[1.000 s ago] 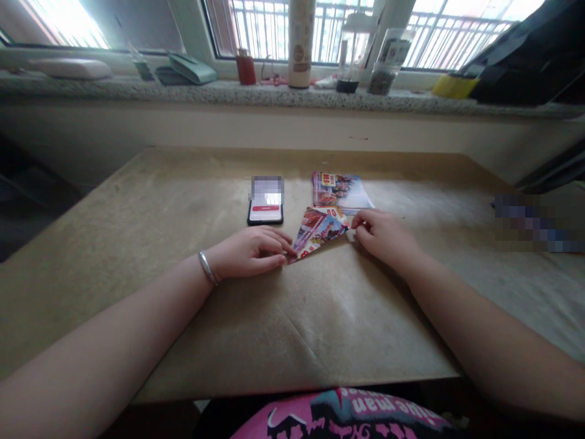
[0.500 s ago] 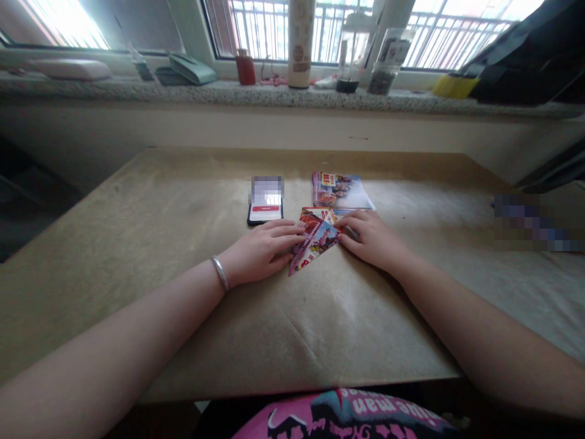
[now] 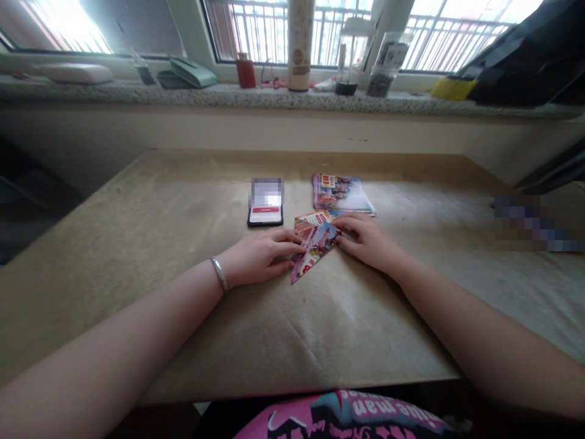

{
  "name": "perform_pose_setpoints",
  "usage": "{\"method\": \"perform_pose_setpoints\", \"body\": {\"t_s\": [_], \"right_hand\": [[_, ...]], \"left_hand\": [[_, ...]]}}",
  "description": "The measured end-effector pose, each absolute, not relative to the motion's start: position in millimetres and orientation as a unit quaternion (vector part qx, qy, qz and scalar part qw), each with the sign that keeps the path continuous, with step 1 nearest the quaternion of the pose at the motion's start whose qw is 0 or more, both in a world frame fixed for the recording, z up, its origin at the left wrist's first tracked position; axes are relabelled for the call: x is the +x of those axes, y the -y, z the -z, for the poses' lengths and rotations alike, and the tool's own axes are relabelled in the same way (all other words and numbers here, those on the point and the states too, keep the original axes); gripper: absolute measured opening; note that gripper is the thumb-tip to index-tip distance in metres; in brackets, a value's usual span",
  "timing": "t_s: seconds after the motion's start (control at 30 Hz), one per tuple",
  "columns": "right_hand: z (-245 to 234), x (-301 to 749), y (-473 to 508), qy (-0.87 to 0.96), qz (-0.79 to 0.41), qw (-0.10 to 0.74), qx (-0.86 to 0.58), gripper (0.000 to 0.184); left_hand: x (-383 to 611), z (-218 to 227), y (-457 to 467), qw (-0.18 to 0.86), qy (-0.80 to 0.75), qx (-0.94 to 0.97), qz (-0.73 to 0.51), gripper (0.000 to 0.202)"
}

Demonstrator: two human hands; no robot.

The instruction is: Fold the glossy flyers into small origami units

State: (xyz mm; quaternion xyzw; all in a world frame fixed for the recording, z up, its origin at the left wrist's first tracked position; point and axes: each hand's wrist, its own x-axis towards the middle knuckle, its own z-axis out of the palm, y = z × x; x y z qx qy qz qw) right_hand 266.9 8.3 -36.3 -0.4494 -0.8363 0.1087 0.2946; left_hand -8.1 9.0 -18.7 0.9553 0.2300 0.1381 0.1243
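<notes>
Paper (image 3: 323,239), folded, lies at twelve o'clock, touching my loosely spread left hand (image 3: 262,258); my right hand (image 3: 372,242) curls at its three o'clock edge, whether pinching I cannot tell. Uneven pressing could skew folds.

Bright windows (image 3: 262,33) are glowing along the far side above a speckled sill (image 3: 256,99), while a pale wall (image 3: 256,129) is standing behind a broad tan table (image 3: 196,201).

The 2 hands (image 3: 267,253) (image 3: 368,241) angle inward, slightly apart.
</notes>
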Motion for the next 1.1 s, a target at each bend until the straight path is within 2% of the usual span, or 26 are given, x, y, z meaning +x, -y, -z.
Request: {"method": "perform_pose_setpoints", "body": {"t_s": [0.13,0.4,0.47,0.7,1.1], "right_hand": [[32.2,268.3,-6.3,0.801,-0.191,0.329,-0.463,0.021],[20.8,273.6,-3.3,0.783,-0.269,0.307,-0.468,0.043],[17.6,274.2,-2.3,0.803,-0.255,0.289,-0.454,0.042],[18.4,275.0,-0.7,0.878,-0.127,0.212,-0.410,0.009],[20.9,257.0,10.2,0.910,-0.044,0.147,-0.385,0.034]], "left_hand": [[-7.6,18.0,-8.7,0.104,-0.233,0.959,-0.125,0.035],[-4.1,17.2,-4.6,0.021,-0.250,0.960,-0.121,0.037],[-3.9,18.4,-4.7,0.012,-0.250,0.960,-0.125,0.037],[-5.3,21.6,-6.8,0.008,-0.259,0.958,-0.119,0.042],[-4.3,21.1,-6.6,0.002,-0.252,0.960,-0.119,0.039]]}}
